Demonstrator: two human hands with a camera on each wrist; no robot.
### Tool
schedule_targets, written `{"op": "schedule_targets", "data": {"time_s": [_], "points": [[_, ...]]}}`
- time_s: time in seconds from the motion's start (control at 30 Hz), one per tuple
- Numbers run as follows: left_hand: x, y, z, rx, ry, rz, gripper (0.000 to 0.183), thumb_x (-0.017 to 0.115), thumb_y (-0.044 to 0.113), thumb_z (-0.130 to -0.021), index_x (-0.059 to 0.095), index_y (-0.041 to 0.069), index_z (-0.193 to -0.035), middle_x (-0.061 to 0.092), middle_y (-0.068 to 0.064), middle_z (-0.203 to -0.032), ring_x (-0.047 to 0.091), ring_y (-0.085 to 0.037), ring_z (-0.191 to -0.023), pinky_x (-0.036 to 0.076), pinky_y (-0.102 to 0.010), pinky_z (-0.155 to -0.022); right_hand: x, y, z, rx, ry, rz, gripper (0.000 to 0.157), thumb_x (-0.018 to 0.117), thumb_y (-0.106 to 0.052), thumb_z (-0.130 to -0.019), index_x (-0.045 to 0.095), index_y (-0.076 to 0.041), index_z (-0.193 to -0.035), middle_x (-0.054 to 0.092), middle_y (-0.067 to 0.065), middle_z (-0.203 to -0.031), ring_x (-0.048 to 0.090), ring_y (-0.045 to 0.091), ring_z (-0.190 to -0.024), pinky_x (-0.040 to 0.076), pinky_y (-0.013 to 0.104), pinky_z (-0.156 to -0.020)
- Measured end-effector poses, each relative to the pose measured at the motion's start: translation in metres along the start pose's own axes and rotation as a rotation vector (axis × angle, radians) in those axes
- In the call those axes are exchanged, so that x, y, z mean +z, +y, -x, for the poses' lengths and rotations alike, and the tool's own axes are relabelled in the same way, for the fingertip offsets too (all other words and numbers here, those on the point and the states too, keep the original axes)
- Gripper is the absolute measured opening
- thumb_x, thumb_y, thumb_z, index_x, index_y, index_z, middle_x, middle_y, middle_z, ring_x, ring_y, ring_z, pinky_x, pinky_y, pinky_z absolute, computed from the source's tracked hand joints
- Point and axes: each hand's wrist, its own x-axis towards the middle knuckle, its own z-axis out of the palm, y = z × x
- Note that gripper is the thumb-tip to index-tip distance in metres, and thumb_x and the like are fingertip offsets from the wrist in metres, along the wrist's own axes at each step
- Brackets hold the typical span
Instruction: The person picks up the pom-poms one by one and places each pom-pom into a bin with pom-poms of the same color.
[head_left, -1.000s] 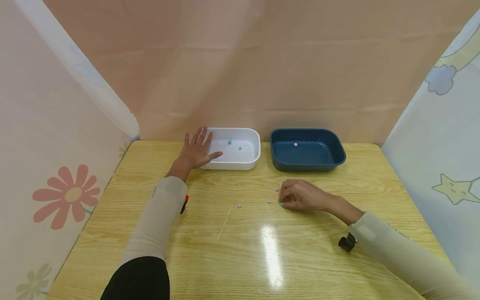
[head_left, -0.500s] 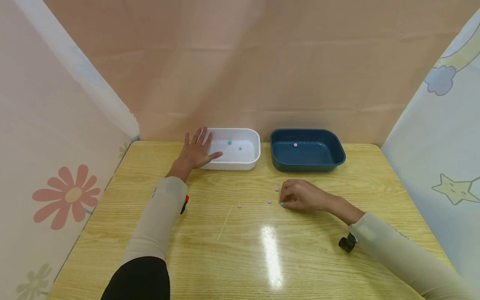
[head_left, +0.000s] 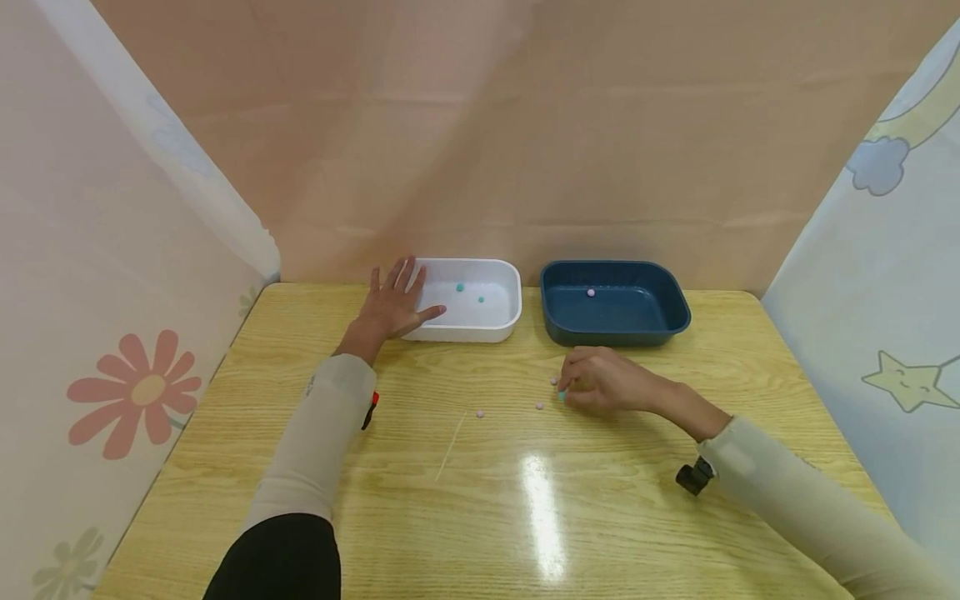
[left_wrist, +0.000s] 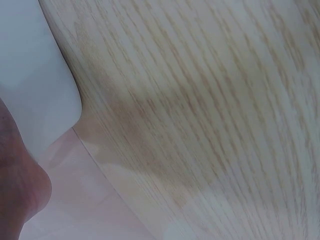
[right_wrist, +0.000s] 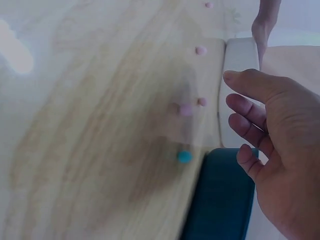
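Observation:
My left hand (head_left: pixel 390 308) rests with spread fingers over the left end of a white tray (head_left: pixel 480 333). Two small teal balls (head_left: pixel 460 287) lie inside that tray. Thumb and fingertips of my right hand (head_left: pixel 611 379) pinch another small teal ball (head_left: pixel 562 396), in front of a dark blue tray (head_left: pixel 615 337). A pink ball (head_left: pixel 553 381) is just beside those fingers, and a second pink ball (head_left: pixel 539 406) lies nearer me. In the right wrist view, a teal ball (right_wrist: pixel 184 156) appears apart from the fingers, unlike in the head view.
A third pink ball (head_left: pixel 480 414) lies left of centre on the wooden table (head_left: pixel 420 517). One more pink ball (head_left: pixel 591 292) sits in the dark blue tray. A brown backdrop (head_left: pixel 480 167) rises behind, with patterned side walls.
My right hand has moved slightly away from me, toward the dark blue tray, and the pinched teal ball has moved with it. The left hand stays on the white tray.

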Motion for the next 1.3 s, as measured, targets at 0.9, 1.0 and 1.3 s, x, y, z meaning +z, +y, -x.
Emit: {"op": "schedule_targets", "data": {"time_s": [0.9, 1.0, 1.3], "points": [[-0.003, 0.003, 0.004, 0.006, 0.002, -0.002, 0.098, 0.027, 0.075, -0.103, -0.003, 0.011, -0.171, -0.017, -0.013, -0.176, -0.015, -0.033, -0.164, -0.011, -0.065, -0.127, -0.037, 0.0, -0.049, -0.004, 0.068, 0.075, 0.009, 0.085, -0.007, -0.089, 0.083, -0.009, -0.097, 0.068, -0.001, -0.088, 0.058, 0.011, -0.078, 0.053, 0.032, -0.068], [-0.004, 0.004, 0.005, 0.01, -0.001, 0.001, 0.098, 0.027, 0.075, -0.103, -0.003, 0.011, -0.171, -0.017, -0.014, -0.176, -0.015, -0.034, -0.164, -0.011, -0.065, -0.126, -0.041, 0.001, -0.055, -0.001, 0.067, 0.089, 0.009, 0.085, -0.007, -0.089, 0.083, -0.008, -0.098, 0.068, -0.001, -0.088, 0.058, 0.009, -0.078, 0.054, 0.031, -0.068], [-0.004, 0.002, 0.004, 0.004, -0.005, -0.002, 0.097, 0.027, 0.075, -0.103, -0.004, 0.012, -0.171, -0.018, -0.013, -0.176, -0.016, -0.033, -0.163, -0.01, -0.065, -0.127, -0.051, 0.005, -0.074, 0.012, 0.07, 0.105, 0.008, 0.082, -0.011, -0.093, 0.083, -0.007, -0.1, 0.07, 0.001, -0.09, 0.063, 0.016, -0.08, 0.055, 0.033, -0.07]]}}
